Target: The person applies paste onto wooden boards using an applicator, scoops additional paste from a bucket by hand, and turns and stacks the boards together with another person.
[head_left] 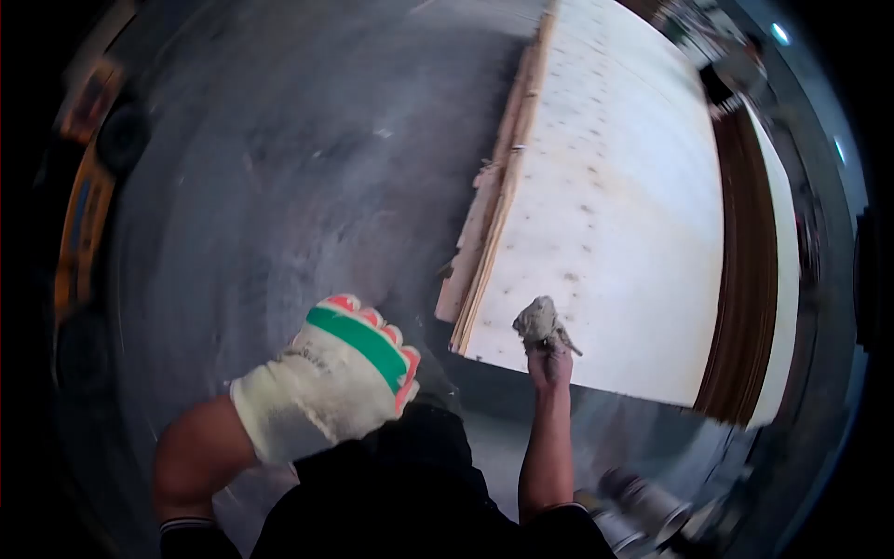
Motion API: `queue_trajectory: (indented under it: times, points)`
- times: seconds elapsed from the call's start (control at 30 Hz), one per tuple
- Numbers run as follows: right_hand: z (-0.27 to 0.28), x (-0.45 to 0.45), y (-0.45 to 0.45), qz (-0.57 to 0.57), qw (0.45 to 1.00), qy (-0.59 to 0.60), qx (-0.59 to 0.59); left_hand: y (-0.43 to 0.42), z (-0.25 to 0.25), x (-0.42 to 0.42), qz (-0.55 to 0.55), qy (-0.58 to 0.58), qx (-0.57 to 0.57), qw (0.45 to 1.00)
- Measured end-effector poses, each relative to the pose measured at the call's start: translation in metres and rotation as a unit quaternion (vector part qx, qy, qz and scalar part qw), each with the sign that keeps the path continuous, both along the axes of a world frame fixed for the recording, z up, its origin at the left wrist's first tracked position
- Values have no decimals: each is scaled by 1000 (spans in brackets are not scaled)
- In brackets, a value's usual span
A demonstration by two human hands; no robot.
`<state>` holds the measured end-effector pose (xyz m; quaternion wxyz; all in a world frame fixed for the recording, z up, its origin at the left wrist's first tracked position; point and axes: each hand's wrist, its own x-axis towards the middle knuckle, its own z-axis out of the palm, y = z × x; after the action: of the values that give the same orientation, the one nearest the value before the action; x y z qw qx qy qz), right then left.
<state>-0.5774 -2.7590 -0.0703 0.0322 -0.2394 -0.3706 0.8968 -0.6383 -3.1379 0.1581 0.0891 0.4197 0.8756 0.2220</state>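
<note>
Reaching forward, my right hand [550, 360] meets a grey lump [537, 320] over the board's near end; I can't make out whether I grip it or wear it, or whether it touches the board [643, 205]. My left hand [326, 377], in a pale glove with a green band, is beside the board, elbow bent, fingers curled; its palm is hidden, so I can't say if it holds anything. The board is pale, speckled with dark spots, with ragged layers along its left edge and a brown stack [743, 279] along its right. Grey floor [251, 205] spreads to my left, as far as an orange machine [82, 224]. Cylinders [656, 508] lie near my right elbow. A blurred person [742, 73] is beyond the stack, near lights [780, 34].
</note>
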Motion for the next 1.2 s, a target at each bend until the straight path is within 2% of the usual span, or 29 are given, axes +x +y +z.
queue_trajectory:
  times: [0.03,0.1,0.17,0.2,0.23,0.3,0.4,0.47,0.7,0.77,0.8,0.83,0.9,0.93,1.0,1.03,1.1,1.13,1.17,1.2]
  points:
    - [3,5,6,-19,999,-15,26,14,11,-23,-37,-28,14,999]
    - [-2,1,-2,-84,996,-11,15,51,98,-77,-212,-100,-212,949]
    - [-30,1,-1,-148,988,-28,29,75,118,-107,-311,-60,-227,921]
    - [-41,-4,0,-178,983,-29,34,78,114,-121,-342,-50,-215,913]
    - [-32,-11,-10,-221,967,-101,73,86,109,-137,-374,-40,-205,903]
    - [-46,-12,-19,-284,955,-66,49,103,98,-159,-434,-13,-192,880]
    - [-27,-23,-52,-350,935,-59,11,123,83,-192,-502,-6,-172,848]
    - [-10,-30,-69,-409,907,-103,8,146,77,-227,-551,-17,-161,819]
    - [-18,7,-162,-578,768,-255,106,171,49,-278,-737,17,-139,661]
    - [-37,20,-186,-436,721,-468,267,177,39,-285,-784,37,-137,605]
    - [-43,8,-194,-551,716,-396,165,181,33,-285,-807,52,-136,572]
    - [-51,-5,-195,-568,705,-395,155,186,28,-281,-829,72,-134,538]
    - [-73,-34,-187,-696,633,-330,82,191,12,-263,-865,136,-133,464]
    - [-74,-28,-183,-382,685,-604,141,194,-1,-252,-878,166,-120,432]
    - [-104,-63,-170,-567,645,-468,208,213,-43,-220,-910,187,-100,358]
    - [-115,-84,-150,-775,613,-154,-11,264,-53,-218,-921,10,-240,308]
    - [-176,-102,-126,-742,567,-342,110,280,-145,-267,-860,-10,-110,498]
    - [-189,-100,-111,-747,559,-343,108,304,-171,-287,-806,-47,-195,557]
    - [-202,-94,-96,-667,528,-499,167,322,-204,-319,-740,-103,-240,620]
    - [-210,-89,-88,-560,479,-639,220,335,-224,-357,-692,-59,-252,674]
